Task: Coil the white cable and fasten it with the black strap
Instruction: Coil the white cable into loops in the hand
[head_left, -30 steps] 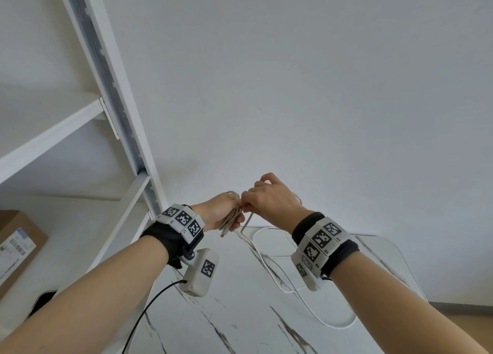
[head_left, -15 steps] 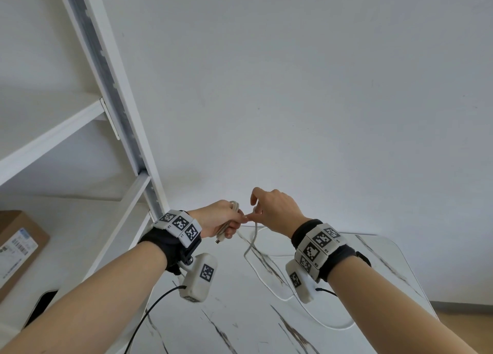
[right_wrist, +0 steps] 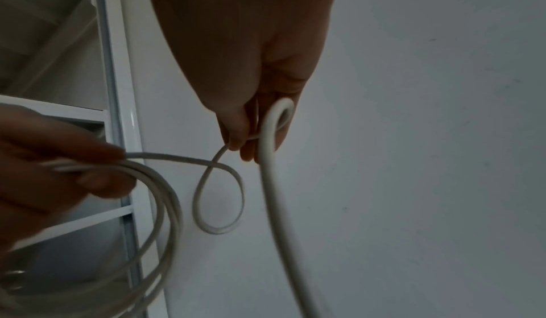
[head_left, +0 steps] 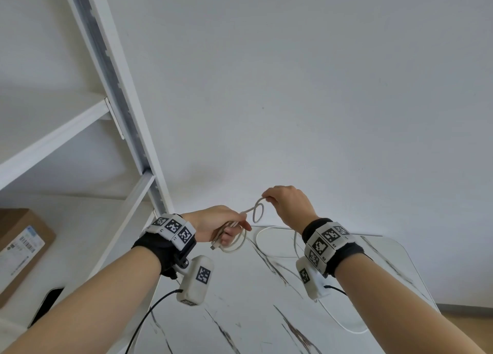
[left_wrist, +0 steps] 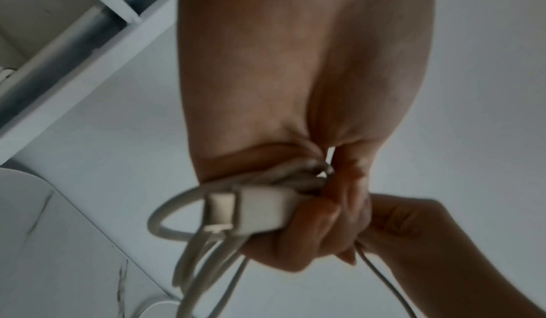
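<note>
Above a marble tabletop (head_left: 240,313), the left hand (head_left: 213,224) grips gathered loops of the white cable (head_left: 257,212). The right hand (head_left: 289,203) pinches a small loop. Only the left wrist view shows the connector (left_wrist: 254,211).

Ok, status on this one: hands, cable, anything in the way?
Left hand grips the coiled cable. Right hand pinches a fresh loop, slack trailing on the table. No strap in view. Nothing in the way.

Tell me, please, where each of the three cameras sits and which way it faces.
Head: on the person's head, looking forward and down at the left hand, right hand, both forearms and the marble table.
Left wrist: along the left hand, which grips coils and the plug.
Right wrist: along the right hand, which pinches the white cable.
Shared: all views show the cable and both hands.
</note>
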The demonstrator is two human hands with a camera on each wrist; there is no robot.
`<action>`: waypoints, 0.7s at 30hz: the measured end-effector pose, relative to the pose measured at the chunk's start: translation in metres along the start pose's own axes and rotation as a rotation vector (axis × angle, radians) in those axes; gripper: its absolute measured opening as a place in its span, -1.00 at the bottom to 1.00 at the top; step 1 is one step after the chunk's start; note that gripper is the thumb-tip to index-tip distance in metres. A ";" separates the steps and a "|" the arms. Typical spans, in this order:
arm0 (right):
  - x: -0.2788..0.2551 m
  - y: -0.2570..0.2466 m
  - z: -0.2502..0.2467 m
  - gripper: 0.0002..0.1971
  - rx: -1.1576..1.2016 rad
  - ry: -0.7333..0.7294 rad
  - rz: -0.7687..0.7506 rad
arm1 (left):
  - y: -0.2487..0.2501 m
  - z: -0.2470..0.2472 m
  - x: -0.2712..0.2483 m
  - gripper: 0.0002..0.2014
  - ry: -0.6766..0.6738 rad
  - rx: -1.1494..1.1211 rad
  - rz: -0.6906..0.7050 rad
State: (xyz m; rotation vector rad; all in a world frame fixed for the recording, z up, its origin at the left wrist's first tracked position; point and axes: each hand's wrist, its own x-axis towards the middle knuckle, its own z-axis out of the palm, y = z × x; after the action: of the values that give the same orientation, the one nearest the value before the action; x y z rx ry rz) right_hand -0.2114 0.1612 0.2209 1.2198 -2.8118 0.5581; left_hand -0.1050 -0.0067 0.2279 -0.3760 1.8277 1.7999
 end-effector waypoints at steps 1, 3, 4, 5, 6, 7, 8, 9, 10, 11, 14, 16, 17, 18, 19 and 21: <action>0.000 0.004 0.002 -0.74 -0.003 -0.002 0.029 | 0.001 -0.003 -0.002 -0.69 -0.012 -0.027 0.012; -0.001 0.011 0.006 -0.74 -0.012 -0.013 0.087 | 0.003 -0.009 -0.006 -0.70 -0.023 -0.077 0.040; -0.002 0.014 0.008 -0.74 -0.011 -0.020 0.115 | 0.003 -0.012 -0.007 -0.71 -0.026 -0.107 0.056; -0.003 0.017 0.011 -0.74 -0.007 -0.029 0.137 | 0.004 -0.015 -0.008 -0.72 -0.030 -0.142 0.072; -0.004 0.018 0.014 -0.74 -0.006 -0.039 0.153 | 0.005 -0.018 -0.008 -0.73 -0.032 -0.176 0.084; -0.004 0.019 0.016 -0.74 -0.006 -0.051 0.164 | 0.006 -0.020 -0.009 -0.73 -0.033 -0.207 0.095; -0.005 0.019 0.019 -0.74 -0.008 -0.064 0.172 | 0.009 -0.021 -0.009 -0.72 -0.034 -0.234 0.104; -0.004 0.019 0.021 -0.74 -0.009 -0.074 0.179 | 0.011 -0.021 -0.010 -0.70 -0.033 -0.255 0.114; -0.004 0.020 0.024 -0.73 -0.011 -0.083 0.189 | 0.014 -0.021 -0.011 -0.68 -0.030 -0.268 0.123; -0.004 0.021 0.027 -0.72 -0.013 -0.093 0.198 | 0.018 -0.021 -0.012 -0.67 -0.023 -0.274 0.131; -0.005 0.023 0.032 -0.70 -0.029 -0.118 0.218 | 0.026 -0.022 -0.015 -0.66 0.010 -0.283 0.171; -0.006 0.025 0.034 -0.68 -0.036 -0.144 0.230 | 0.030 -0.025 -0.016 -0.65 0.037 -0.308 0.212; -0.007 0.027 0.034 -0.67 -0.042 -0.163 0.245 | 0.032 -0.027 -0.017 -0.65 0.048 -0.327 0.232; -0.009 0.028 0.035 -0.65 -0.049 -0.184 0.269 | 0.034 -0.030 -0.017 -0.65 0.057 -0.345 0.249; -0.011 0.030 0.035 -0.63 -0.051 -0.203 0.291 | 0.035 -0.033 -0.017 -0.65 0.065 -0.360 0.258; -0.014 0.034 0.039 -0.63 -0.044 -0.234 0.305 | 0.035 -0.037 -0.018 -0.66 0.077 -0.366 0.255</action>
State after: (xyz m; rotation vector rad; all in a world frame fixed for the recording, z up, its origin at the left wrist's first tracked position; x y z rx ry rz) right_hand -0.2212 0.1792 0.1718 0.9066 -3.2168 0.3812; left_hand -0.1169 -0.0441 0.2654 -0.3637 1.6522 2.3359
